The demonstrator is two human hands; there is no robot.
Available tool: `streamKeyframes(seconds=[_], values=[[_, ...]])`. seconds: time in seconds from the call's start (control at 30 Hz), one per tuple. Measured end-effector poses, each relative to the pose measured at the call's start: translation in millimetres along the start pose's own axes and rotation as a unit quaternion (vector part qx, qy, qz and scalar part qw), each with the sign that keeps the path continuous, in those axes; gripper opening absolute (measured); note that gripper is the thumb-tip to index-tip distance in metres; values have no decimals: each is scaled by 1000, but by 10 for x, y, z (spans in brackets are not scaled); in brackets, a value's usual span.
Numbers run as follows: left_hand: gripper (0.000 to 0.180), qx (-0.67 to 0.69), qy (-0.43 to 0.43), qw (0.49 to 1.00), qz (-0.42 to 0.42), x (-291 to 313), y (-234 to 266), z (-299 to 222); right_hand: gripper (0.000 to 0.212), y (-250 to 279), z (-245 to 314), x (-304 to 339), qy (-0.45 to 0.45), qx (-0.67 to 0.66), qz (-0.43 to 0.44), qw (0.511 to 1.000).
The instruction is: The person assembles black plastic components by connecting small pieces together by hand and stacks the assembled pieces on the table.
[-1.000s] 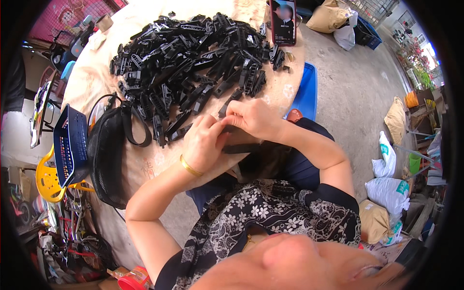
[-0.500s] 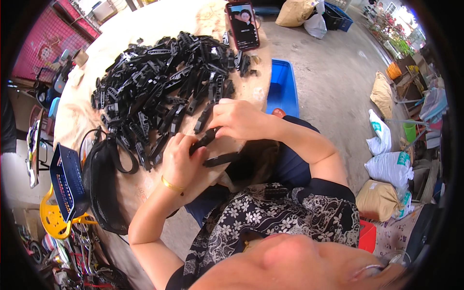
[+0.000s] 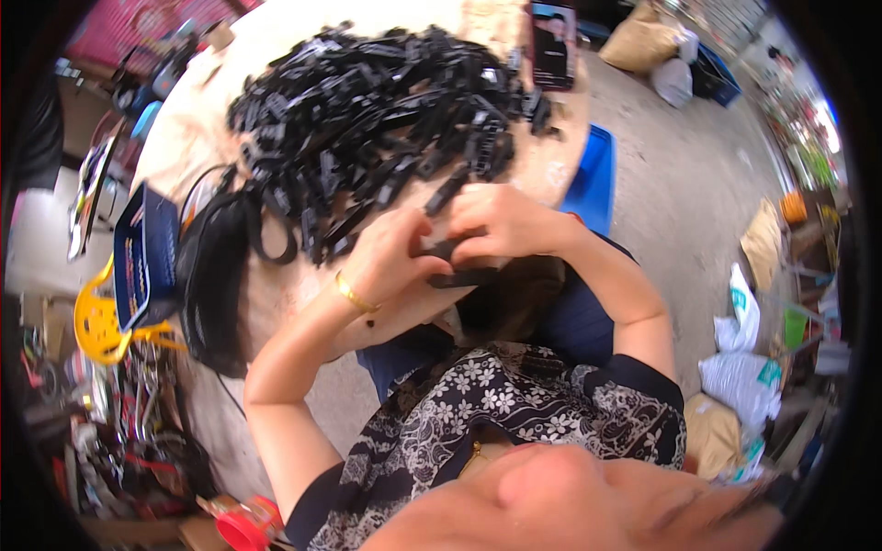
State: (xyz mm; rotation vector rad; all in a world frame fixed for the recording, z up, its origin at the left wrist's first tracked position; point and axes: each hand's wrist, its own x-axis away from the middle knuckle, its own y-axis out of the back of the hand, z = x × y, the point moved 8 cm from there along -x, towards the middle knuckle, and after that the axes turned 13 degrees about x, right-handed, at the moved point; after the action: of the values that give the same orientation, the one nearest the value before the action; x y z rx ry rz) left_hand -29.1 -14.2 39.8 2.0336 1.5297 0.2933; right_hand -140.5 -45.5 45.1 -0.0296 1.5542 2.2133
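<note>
A short black plastic piece (image 3: 441,250) is held between my two hands at the near edge of the round table. My left hand (image 3: 395,253), with a gold bangle at its wrist, pinches its left end between thumb and fingers. Curled fingers of my right hand (image 3: 503,222) close on the other end and hide much of it. Just below lies a second dark strip (image 3: 462,278) at the table's edge, close under both hands. Beyond them spreads a big heap of black plastic parts (image 3: 367,119). The picture is slightly smeared, so fine details are lost.
A phone (image 3: 553,50) stands at the heap's far right. Left on the table lies a black mesh bag (image 3: 216,280), beside a dark blue basket (image 3: 147,257). A blue bin (image 3: 593,179) sits by the table's right edge, a yellow stool (image 3: 96,317) at left, sacks (image 3: 740,386) at right.
The whole view has shifted, with table and heap now higher and further right. My hands have drawn closer together around the black piece.
</note>
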Motion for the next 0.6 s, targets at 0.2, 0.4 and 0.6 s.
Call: streamKeyframes(seconds=[0.2, 0.4, 0.6], values=[[19, -125, -140, 972, -144, 47, 219, -213, 10, 328, -163, -148, -45, -7, -151, 988], [25, -264, -104, 945, -163, -27, 78, -7, 23, 250, -261, -850, -61, 183, -168, 967], [33, -218, -48, 954, -203, -44, 246, 59, 31, 53, -470, -1201, -85, 158, -74, 981]])
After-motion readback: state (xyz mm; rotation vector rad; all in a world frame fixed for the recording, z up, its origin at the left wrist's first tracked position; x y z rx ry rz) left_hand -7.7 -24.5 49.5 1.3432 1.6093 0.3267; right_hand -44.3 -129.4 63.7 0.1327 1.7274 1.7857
